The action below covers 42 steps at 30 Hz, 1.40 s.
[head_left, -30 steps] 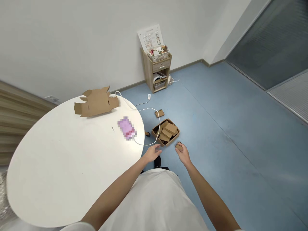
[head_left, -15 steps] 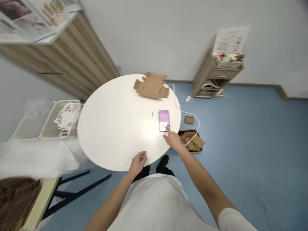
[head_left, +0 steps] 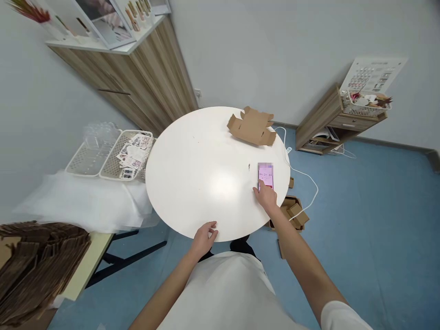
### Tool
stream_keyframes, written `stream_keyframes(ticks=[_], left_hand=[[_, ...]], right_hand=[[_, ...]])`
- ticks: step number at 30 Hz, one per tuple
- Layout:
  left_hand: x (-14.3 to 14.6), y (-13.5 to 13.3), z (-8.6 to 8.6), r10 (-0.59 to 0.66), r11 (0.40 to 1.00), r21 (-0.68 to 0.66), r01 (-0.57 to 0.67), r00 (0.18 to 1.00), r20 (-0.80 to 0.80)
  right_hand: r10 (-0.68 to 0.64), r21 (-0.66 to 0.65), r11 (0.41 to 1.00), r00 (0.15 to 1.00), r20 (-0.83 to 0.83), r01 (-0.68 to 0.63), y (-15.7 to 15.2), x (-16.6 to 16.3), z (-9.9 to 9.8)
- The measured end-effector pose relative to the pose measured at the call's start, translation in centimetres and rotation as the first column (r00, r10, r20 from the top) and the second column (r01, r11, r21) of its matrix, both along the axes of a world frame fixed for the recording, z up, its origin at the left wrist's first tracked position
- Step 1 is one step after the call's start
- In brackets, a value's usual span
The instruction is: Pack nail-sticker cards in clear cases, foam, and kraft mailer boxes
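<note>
We judge the step in hand to be working the phone, which lies flat on the tabletop just right of the frame's centre — our right grip is released, fingertips on its lower end. Our left grip rests loosely curled and empty at the near rim. Any further touch calls for light, exact pressure.

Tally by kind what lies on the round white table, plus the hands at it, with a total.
Flat cardboard box: 1
Phone: 1
Small dark speck: 1
Hands: 2, the right hand on the phone, the left hand at the near edge
Total: 5
</note>
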<state>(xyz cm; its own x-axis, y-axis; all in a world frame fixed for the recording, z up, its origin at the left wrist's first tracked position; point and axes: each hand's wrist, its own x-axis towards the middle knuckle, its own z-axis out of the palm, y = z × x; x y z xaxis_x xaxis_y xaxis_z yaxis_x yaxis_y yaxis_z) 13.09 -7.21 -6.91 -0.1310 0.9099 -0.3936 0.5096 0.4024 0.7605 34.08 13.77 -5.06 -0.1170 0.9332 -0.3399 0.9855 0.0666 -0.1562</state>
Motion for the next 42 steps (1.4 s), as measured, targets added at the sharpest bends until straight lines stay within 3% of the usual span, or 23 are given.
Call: stream_keyframes(ticks=[6,10,13,16,19,23,31,33,36,39,42], left_hand=[[-8.9,-0.2,2.0,0.026,0.995,0.102,-0.022,0.999,-0.042],[-15.9,-2.2,2.5,0.164,0.981,0.104,-0.162,0.986,-0.011],[-20.5,-3.8,2.5,0.263,0.962,0.067,-0.266,0.964,0.043],[-24.0,-4.4,2.5,0.35,0.936,0.015,-0.352,0.933,0.084],[-26.4,-4.3,2.4,0.446,0.895,-0.041,-0.444,0.889,0.102],[-27.7,-4.0,2.8,0.522,0.853,-0.066,-0.518,0.842,0.135],[-30.8,-1.9,4.9,0.599,0.786,0.067,-0.615,0.783,0.167],[-32.0,-0.5,5.2,0.598,0.782,0.081,-0.618,0.78,0.183],[-33.8,2.2,4.7,0.583,0.785,0.05,-0.617,0.764,0.276],[-36.0,5.3,3.2,0.61,0.758,-0.02,-0.652,0.696,0.378],[-38.4,8.7,1.1,0.653,0.71,-0.106,-0.696,0.595,0.469]], right_hand=[[0.009,-0.003,1.0,0.983,-0.186,-0.01,-4.0,-7.9,1.6],[0.155,-0.044,0.983,0.939,-0.306,-0.177,-7.2,-16.1,1.9],[0.316,-0.1,0.923,0.879,-0.356,-0.372,-9.5,-21.6,2.4],[0.462,-0.156,0.812,0.782,-0.419,-0.563,-10.5,-25.0,3.0],[0.542,-0.175,0.735,0.723,-0.429,-0.655,-9.7,-26.6,3.6],[0.573,-0.191,0.713,0.718,-0.395,-0.675,-7.2,-28.6,3.4],[0.681,-0.116,0.637,0.627,-0.379,-0.762,-5.0,-36.6,2.7],[0.695,-0.066,0.642,0.617,-0.37,-0.764,-4.4,-38.6,2.5],[0.628,-0.029,0.719,0.667,-0.4,-0.694,-3.1,-41.2,1.8],[0.518,-0.017,0.814,0.738,-0.433,-0.581,-1.8,-43.3,0.8],[0.52,0.09,0.842,0.755,-0.401,-0.532,-0.5,-45.7,0.4]])
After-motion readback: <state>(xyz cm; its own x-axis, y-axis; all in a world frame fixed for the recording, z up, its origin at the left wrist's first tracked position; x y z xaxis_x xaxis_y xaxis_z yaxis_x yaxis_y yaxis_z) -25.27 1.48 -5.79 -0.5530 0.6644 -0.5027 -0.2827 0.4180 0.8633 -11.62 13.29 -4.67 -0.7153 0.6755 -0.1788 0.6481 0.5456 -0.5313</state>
